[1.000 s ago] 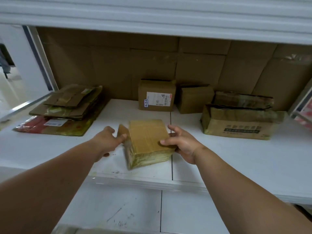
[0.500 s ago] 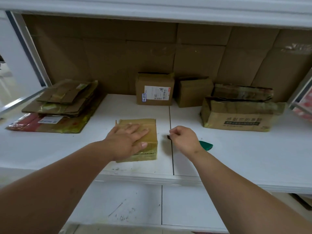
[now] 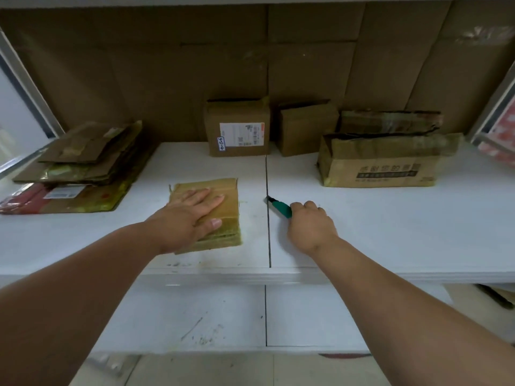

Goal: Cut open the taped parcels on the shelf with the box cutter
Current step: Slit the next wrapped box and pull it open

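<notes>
While L hand (image 3: pixel 192 215) lies flat, fingers straight, pressing taped parcel (image 3: pixel 223 215) on shelf (image 3: pixel 390 227), R hand (image 3: pixel 310 227) fists round green box cutter (image 3: pixel 281 208), tip pointing away, hands apart.

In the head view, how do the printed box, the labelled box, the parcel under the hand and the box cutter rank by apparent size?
1. Printed box
2. Parcel and labelled box: look alike; the parcel is nearer, so unsure
3. Box cutter, partly hidden in the right hand
</notes>
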